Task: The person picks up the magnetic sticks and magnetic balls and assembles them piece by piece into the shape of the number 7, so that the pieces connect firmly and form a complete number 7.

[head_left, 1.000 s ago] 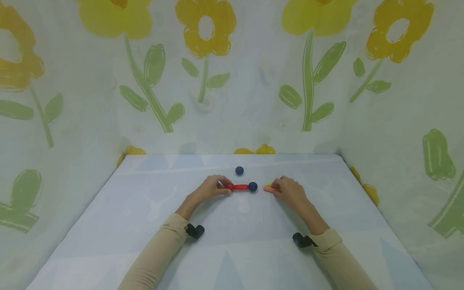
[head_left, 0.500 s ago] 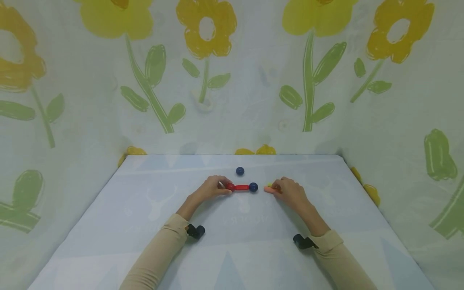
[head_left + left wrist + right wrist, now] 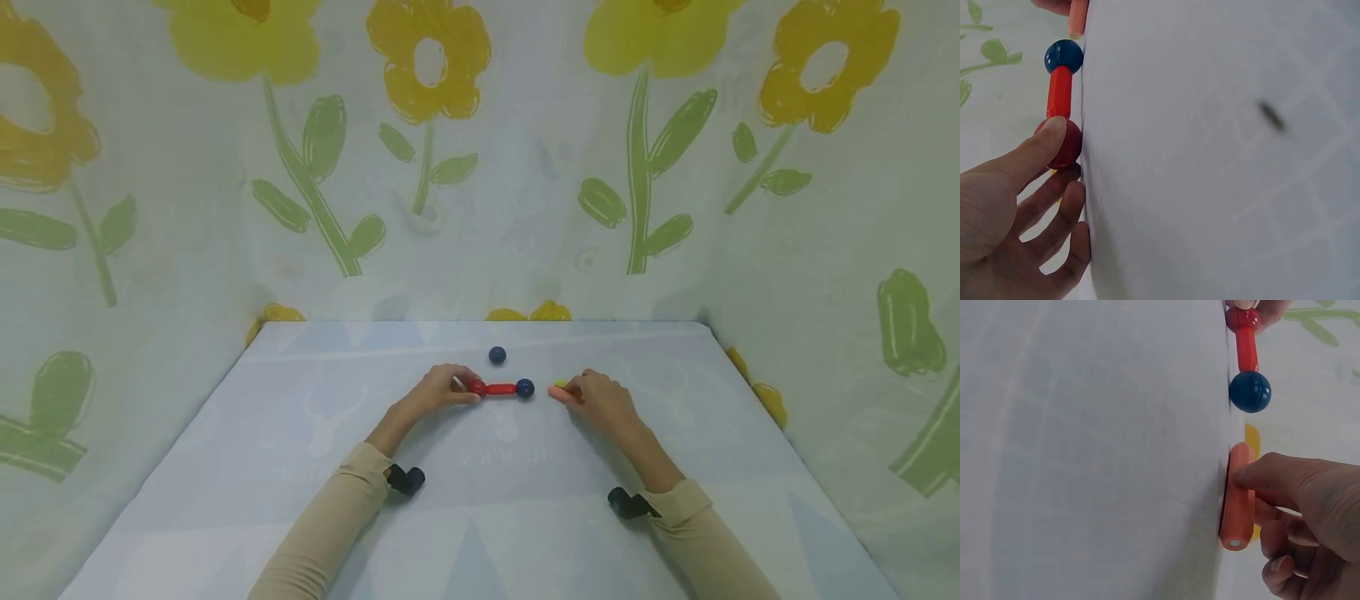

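Observation:
My left hand (image 3: pixel 437 389) pinches a red ball (image 3: pixel 1069 142) between thumb and fingers at the left end of a joined piece. From that ball a short red rod (image 3: pixel 501 389) runs to a dark blue ball (image 3: pixel 525 388). To the right, my right hand (image 3: pixel 606 402) pinches an orange rod (image 3: pixel 1238 503), its thumb lying on the rod's side. A pale round spot shows on the rod's near end in the right wrist view. Something yellow (image 3: pixel 560 384) shows just behind the orange rod, mostly hidden by it and the fingers. A small gap separates orange rod and blue ball.
A loose dark blue ball (image 3: pixel 497 355) sits farther back on the table, behind the joined piece. The pale patterned table (image 3: pixel 480 467) ends at a flower-printed cloth wall (image 3: pixel 510 208). Dark wrist cameras (image 3: pixel 406 479) are worn at both cuffs.

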Tool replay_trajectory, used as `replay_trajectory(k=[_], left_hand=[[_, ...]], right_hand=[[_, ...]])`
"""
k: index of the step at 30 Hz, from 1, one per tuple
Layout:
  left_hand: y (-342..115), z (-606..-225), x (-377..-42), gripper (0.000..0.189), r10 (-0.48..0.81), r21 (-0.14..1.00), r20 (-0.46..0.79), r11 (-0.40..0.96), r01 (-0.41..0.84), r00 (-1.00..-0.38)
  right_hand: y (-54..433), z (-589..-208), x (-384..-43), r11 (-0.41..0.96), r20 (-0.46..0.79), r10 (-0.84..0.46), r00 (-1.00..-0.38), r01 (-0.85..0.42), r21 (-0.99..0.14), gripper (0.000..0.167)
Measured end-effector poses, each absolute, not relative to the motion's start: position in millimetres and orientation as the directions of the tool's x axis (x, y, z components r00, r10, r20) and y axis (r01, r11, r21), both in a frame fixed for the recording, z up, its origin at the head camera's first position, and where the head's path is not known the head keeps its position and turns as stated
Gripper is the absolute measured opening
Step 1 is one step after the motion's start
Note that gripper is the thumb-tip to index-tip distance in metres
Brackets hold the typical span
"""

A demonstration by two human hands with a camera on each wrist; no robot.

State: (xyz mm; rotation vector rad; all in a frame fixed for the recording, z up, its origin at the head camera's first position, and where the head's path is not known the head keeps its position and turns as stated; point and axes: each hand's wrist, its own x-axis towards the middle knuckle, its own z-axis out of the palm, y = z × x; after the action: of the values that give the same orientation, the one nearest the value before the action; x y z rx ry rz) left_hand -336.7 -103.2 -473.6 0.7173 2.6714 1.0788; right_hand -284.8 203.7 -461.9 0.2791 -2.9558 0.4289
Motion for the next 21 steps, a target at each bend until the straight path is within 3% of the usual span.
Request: replay_trajectory(k=[11, 21], left_hand=[[-103.1, -472.6, -335.9, 0.032, 0.496, 0.692, 0.019, 0.620, 0.369, -0.868], [-102.7, -472.3, -335.5, 0.031, 0.474, 0.695, -0.002, 0.634, 0.340, -0.880]], right_hand=[[202.5, -458.8, -281.8, 0.952, 0.115, -0.146, -0.983, -0.171, -0.256, 0.042], [201.0, -458.8, -279.7, 0.930, 0.134, -0.148, -0.980, -0.184, -0.319, 0.040]])
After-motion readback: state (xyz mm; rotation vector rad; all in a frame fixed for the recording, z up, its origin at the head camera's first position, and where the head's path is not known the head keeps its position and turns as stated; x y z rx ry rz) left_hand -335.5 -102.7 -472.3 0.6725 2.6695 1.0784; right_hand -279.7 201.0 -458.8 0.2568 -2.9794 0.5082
